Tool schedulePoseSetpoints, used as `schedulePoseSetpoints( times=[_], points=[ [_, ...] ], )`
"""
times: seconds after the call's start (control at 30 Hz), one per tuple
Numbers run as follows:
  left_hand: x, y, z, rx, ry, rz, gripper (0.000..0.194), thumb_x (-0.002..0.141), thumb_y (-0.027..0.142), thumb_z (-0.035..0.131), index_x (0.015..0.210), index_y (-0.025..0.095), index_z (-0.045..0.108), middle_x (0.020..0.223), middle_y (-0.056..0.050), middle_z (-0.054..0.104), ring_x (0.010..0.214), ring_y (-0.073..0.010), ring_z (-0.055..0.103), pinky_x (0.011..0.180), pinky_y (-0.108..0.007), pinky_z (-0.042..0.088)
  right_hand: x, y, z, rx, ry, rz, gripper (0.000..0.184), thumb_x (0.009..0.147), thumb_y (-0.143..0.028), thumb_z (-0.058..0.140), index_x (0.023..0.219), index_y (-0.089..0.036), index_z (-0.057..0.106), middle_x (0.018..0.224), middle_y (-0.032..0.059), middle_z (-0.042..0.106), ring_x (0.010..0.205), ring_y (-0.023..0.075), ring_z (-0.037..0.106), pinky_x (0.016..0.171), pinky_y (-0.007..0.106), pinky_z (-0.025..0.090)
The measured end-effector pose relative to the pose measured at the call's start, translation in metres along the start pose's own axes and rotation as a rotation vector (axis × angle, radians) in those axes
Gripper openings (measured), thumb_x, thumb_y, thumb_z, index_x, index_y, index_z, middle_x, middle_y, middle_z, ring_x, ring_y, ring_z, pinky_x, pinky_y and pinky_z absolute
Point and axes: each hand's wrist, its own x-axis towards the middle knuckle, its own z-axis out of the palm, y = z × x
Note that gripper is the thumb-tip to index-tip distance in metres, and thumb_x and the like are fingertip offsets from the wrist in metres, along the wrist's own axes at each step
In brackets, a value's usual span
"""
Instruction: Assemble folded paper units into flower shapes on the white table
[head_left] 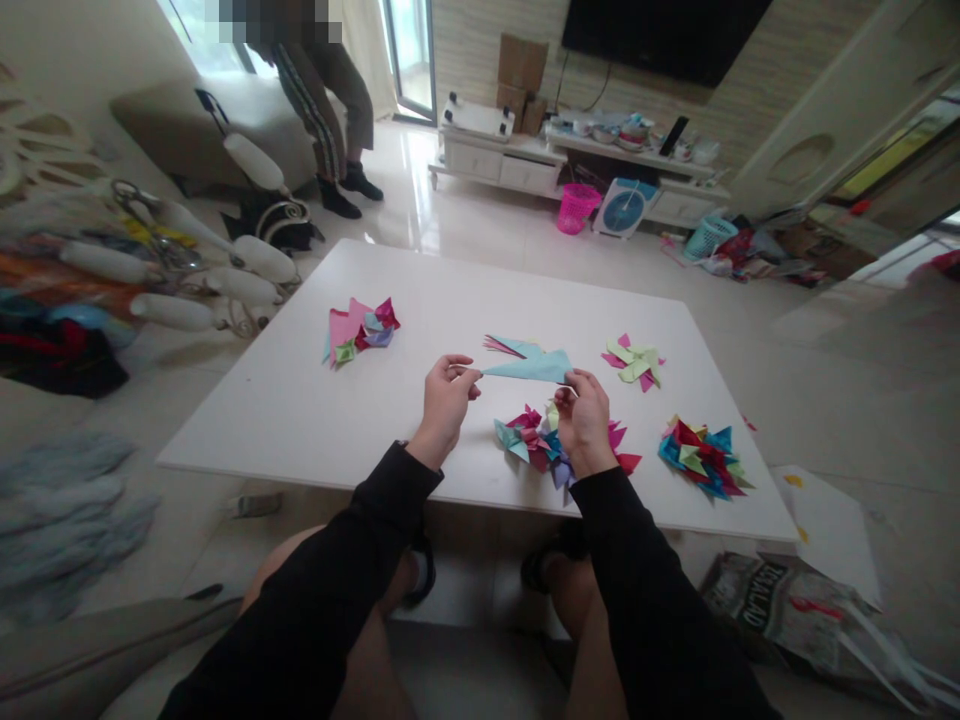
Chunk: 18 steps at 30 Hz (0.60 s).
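Observation:
Between my two hands, just above the white table (255,400), is a light blue folded-paper piece (536,366) with narrow pink and dark strips at its upper left. My left hand (448,395) pinches its left tip between thumb and finger. At the other end, my right hand (586,410) grips the right corner, fingers curled. Under and beside my right hand lies a pile of folded paper pieces (529,438) in red, purple, blue and pale green; my hand hides part of it.
More folded paper lies at the table's left (364,330), a green-and-pink pinwheel shape (636,362) at right, and a multicoloured cluster (703,458) near the right edge. A printed bag (787,610) sits on the floor. A person (330,110) stands beyond the table, by a sofa.

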Motion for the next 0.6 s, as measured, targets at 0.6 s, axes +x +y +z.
schedulePoseSetpoints(
  times=[0.6],
  points=[
    [-0.001,0.02,-0.006,-0.101,-0.025,-0.082,0.019,0.073,0.008,0.062,0.088,0.017,0.055,0.075,0.001,0.062,0.053,-0.0076,0.052,0.056,-0.023,0.04,0.0,-0.006,-0.007,-0.108,0.063,-0.067,0.019,0.072,-0.008,0.071,0.077,-0.02,0.057,0.061,-0.0071,0.06,0.054,0.0077,0.063,0.053,0.014,0.052]
  ],
)
